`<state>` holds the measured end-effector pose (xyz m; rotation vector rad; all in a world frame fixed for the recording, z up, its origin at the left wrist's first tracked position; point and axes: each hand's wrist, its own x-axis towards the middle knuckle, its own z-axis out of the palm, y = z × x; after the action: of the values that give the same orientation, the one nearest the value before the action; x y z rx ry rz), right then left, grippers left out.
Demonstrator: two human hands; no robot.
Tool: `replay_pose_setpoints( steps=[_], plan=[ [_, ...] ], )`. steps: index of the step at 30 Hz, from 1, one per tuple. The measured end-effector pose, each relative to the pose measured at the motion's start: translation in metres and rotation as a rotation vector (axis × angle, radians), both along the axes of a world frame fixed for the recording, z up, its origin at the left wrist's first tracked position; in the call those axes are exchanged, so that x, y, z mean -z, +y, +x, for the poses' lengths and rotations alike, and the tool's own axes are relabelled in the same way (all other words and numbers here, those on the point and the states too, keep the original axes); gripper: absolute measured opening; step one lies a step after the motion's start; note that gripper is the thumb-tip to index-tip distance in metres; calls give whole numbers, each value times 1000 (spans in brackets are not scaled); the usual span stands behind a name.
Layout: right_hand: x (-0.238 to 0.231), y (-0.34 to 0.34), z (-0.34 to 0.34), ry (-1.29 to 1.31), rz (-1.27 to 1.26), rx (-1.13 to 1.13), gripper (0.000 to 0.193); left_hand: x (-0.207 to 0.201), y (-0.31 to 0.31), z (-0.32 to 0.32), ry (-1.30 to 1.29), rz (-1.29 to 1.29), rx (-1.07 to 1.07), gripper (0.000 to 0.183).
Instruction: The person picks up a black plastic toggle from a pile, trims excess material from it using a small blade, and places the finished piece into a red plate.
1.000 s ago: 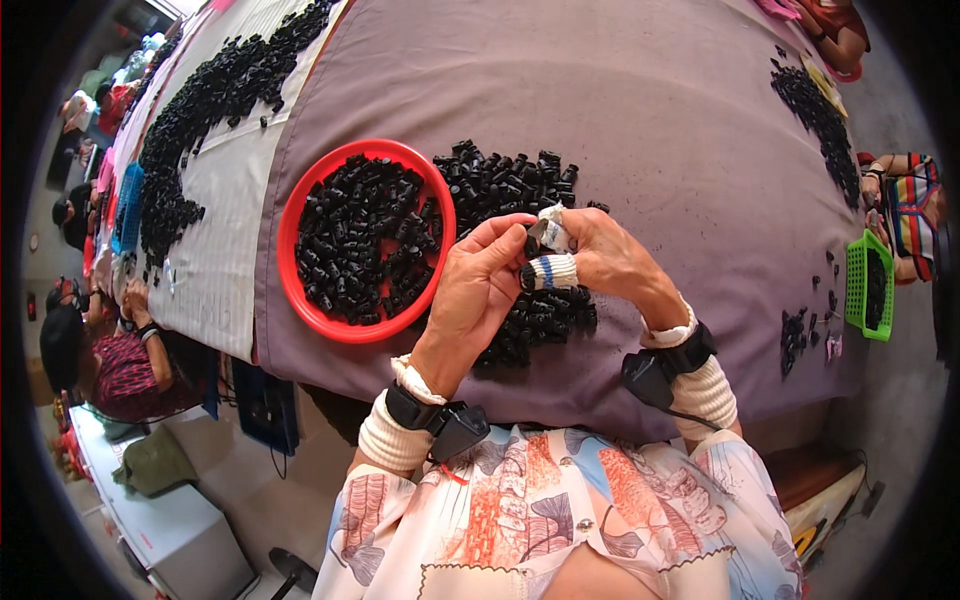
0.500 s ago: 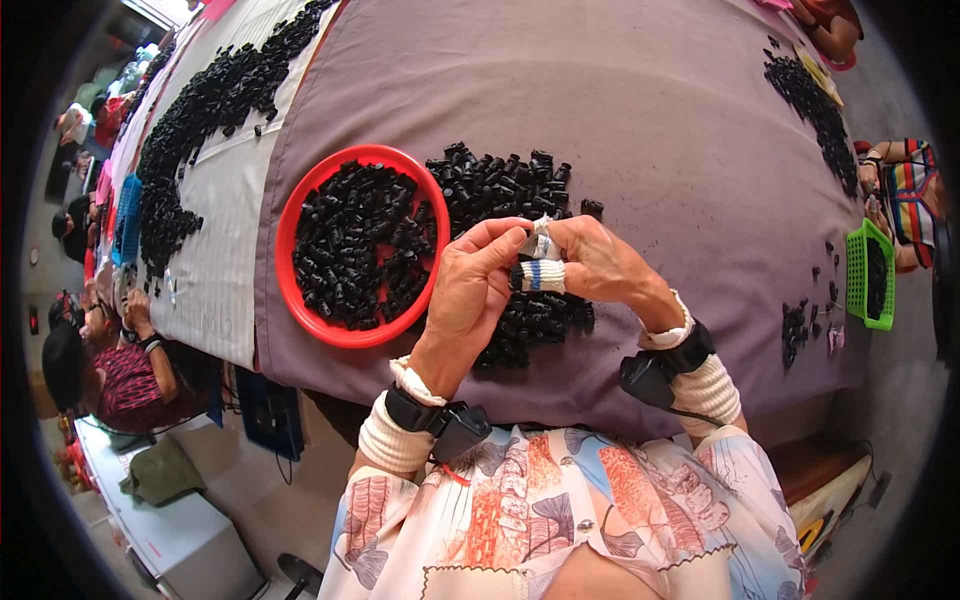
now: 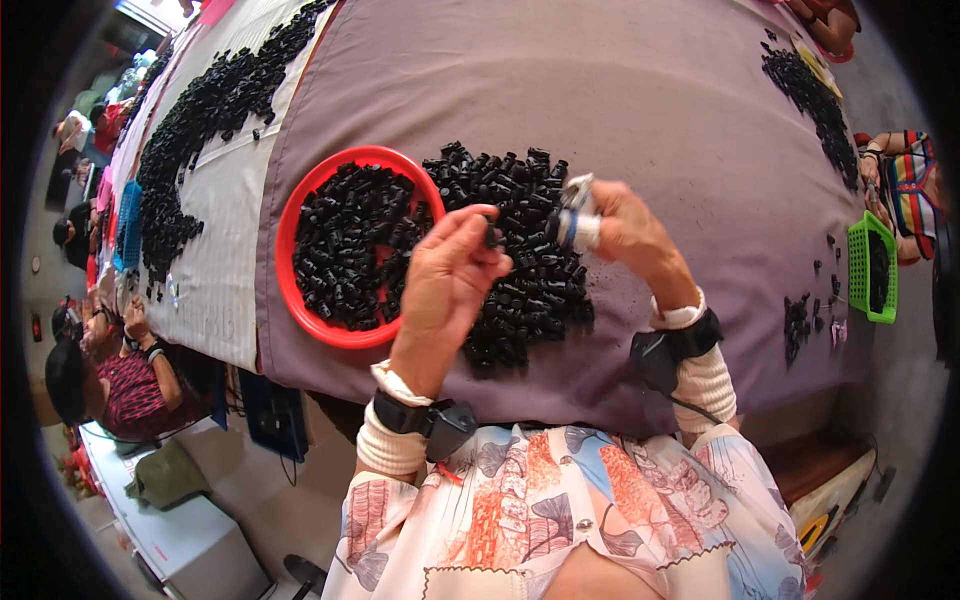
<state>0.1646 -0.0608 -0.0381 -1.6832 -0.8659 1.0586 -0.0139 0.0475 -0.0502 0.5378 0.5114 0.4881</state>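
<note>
My left hand pinches a small black plastic part between thumb and fingers, over the right rim of a red round basin. The basin holds many similar black parts. My right hand is a short way off to the right, fingers curled, with white and blue-striped wraps on the fingers. Something pale grey at those fingertips is too blurred to tell. Below and between both hands lies a loose pile of black cylindrical parts on the mauve tablecloth.
Another heap of black parts covers the white cloth at left, near a blue basket and a seated person. At far right, more parts lie near a green basket and a person in a striped top.
My hands were together over the pile and have parted. The left has moved slightly left and down with the black part; the right has drawn away to the right.
</note>
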Motion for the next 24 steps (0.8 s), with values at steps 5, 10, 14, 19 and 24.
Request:
replay_pose_setpoints(
  steps=[5, 10, 14, 19, 24],
  plan=[
    [23, -15, 40, 57, -108, 197, 21, 6, 39, -41, 196, 226, -214, 19],
    [33, -7, 36, -210, -194, 209, 17, 3, 56, -59, 379, 423, -321, 24],
    [54, -7, 41, -682, 2, 53, 22, -11, 53, -62, 485, 501, -421, 24],
    [49, -6, 35, -739, -151, -39, 22, -17, 11, -34, 396, 528, -133, 17],
    [43, -8, 31, -696, -133, -31, 21, 6, -29, -1, 236, 447, 239, 20]
  ],
)
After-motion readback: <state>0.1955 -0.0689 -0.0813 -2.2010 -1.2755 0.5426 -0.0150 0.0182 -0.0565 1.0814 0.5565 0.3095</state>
